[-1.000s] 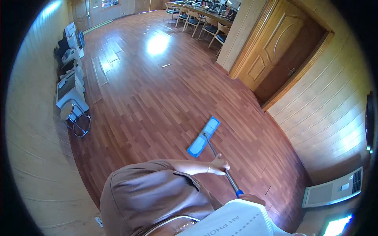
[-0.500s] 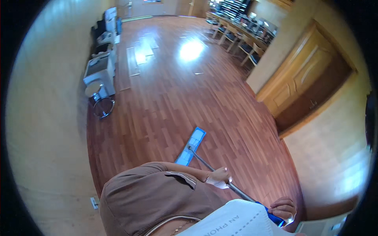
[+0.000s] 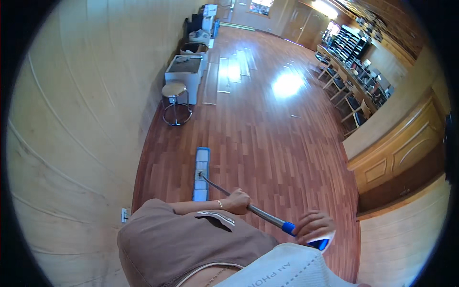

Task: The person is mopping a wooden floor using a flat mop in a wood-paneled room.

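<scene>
**Flat mop working the strip along the wall**

The left hand (image 3: 237, 201) wraps the metal mop handle (image 3: 258, 212) mid-shaft; the right hand (image 3: 313, 226) closes over its blue grip at 5 o'clock. The mop head (image 3: 201, 173) lies flat on the wooden floor (image 3: 267, 143), near the wall at 9 o'clock. Judging by position, most of the floor toward 12 o'clock, past the stool (image 3: 174, 103), remains to be mopped.

A pale cloth panel (image 3: 287, 273) with dark printed lettering and a dashed line is being seen at the bottom edge, lying against the person's chest. A small white wall plate (image 3: 125, 215) is being shown low on the left wall. No packages or screens are being made out.
</scene>
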Motion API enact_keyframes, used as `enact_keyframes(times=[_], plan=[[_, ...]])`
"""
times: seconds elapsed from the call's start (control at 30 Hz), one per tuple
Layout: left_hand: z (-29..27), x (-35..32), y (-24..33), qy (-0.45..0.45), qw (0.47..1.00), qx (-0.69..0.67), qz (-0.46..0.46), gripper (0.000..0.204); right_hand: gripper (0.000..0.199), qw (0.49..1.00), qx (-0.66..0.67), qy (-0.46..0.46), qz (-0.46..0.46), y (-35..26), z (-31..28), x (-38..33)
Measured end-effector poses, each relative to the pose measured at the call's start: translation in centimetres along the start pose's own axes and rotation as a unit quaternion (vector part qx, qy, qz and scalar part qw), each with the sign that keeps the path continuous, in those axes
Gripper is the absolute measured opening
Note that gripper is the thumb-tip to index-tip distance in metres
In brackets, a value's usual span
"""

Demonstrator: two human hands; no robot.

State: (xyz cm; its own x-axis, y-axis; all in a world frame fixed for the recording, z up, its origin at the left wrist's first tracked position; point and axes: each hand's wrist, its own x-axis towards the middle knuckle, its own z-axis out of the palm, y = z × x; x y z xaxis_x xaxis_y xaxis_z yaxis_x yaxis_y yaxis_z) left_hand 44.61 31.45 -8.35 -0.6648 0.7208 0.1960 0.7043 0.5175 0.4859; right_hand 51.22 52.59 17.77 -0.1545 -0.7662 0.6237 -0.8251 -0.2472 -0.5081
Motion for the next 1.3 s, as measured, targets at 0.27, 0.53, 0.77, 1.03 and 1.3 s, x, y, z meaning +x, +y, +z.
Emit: enact_keyframes(times=[0.27, 0.53, 0.77, 1.03, 1.3], plan=[[-2.6, -11.9, -6.4, 0.061, 0.986, 0.046, -0.145, 0.011, 0.036, 0.966, 0.242, -0.024, -0.084, 8.8, 8.6, 6.8], [-2.5, -18.2, -11.0, 0.102, 0.966, 0.032, -0.236, 0.006, 0.048, 0.953, 0.288, -0.049, 0.075, 11.6, 16.2, 9.5], [-0.8, -18.7, -10.6, 0.227, 0.930, -0.003, -0.288, 0.007, 0.041, 0.958, 0.273, -0.024, 0.088, 13.3, 19.0, 8.3], [-0.2, -15.5, -6.4, 0.194, 0.941, -0.061, -0.271, 0.008, 0.029, 0.960, 0.225, -0.083, 0.147, 7.6, 14.7, 8.2], [-1.8, -9.9, 0.8, 0.154, 0.939, -0.281, -0.121, 0.019, 0.022, 0.975, 0.150, -0.068, 0.152, 1.9, 11.4, 8.4]])
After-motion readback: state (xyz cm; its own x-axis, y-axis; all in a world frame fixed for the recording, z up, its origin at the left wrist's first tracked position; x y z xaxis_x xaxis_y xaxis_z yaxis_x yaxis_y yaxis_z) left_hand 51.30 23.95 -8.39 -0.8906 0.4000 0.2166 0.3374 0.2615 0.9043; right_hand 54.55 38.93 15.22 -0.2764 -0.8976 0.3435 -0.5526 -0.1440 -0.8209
